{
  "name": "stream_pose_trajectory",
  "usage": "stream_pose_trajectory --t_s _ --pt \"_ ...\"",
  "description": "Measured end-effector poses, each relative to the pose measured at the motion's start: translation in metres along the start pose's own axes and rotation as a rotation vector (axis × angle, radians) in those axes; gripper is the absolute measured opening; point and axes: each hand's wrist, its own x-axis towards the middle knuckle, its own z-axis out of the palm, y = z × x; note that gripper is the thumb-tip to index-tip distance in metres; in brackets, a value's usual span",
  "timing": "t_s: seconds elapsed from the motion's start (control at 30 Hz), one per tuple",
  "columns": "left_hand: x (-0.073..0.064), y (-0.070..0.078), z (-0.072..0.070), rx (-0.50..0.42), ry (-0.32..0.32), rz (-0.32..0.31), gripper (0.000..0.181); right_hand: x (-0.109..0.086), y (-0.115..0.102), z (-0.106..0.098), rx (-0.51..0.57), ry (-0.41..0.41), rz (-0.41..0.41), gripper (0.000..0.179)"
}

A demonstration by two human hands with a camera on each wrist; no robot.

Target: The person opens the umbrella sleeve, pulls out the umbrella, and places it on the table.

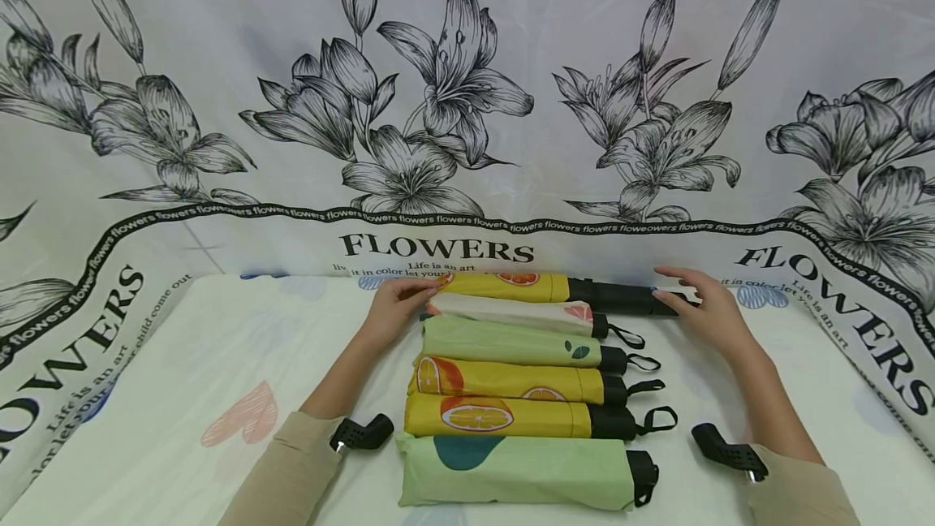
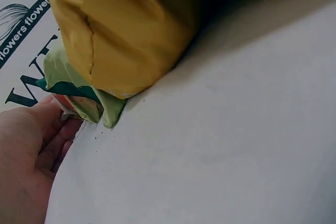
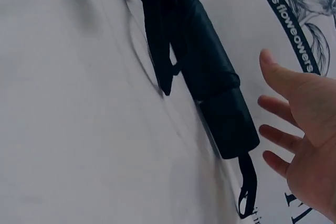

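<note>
Several folded umbrellas lie side by side on the white sheet. At the back is a yellow umbrella (image 1: 475, 286) with orange-slice prints and a long black handle (image 3: 228, 121). My left hand (image 1: 398, 303) pinches its left end between thumb and fingers; in the left wrist view nearer umbrellas partly cover those fingertips. Spread beside the black handle, my right hand (image 3: 310, 135) has bent, separated fingers with nothing between them. In front of the back umbrella come a whitish umbrella (image 1: 511, 309), a light green umbrella (image 1: 504, 341), two yellow umbrellas (image 1: 504, 380) and a larger green umbrella (image 1: 540, 473) nearest me.
Black wrist loops (image 1: 661, 419) stick out from the handles on the right. A white curtain (image 1: 540, 144) with flower drawings rises right behind the row. The sheet (image 1: 168, 372) bears a pink heart print. Black camera mounts (image 1: 363, 433) sit at both wrists.
</note>
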Motion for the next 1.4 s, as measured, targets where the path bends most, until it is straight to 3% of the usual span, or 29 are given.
stream_pose_trajectory --t_s 0.2,0.4,0.83,1.4 --pt "-0.001 0.002 0.0 0.014 0.011 0.018 0.023 0.009 -0.013 0.019 0.001 -0.045 -0.04 0.048" --pt "-0.001 0.003 0.0 0.034 0.017 0.025 0.023 0.013 -0.012 0.034 0.0 -0.096 -0.076 0.048" --pt "-0.002 0.003 0.001 0.004 0.011 0.03 0.023 0.013 -0.004 0.04 -0.054 -0.112 -0.136 0.05" --pt "0.0 0.003 0.002 0.01 0.005 0.034 0.022 0.011 -0.004 0.048 0.005 0.007 -0.15 0.045"
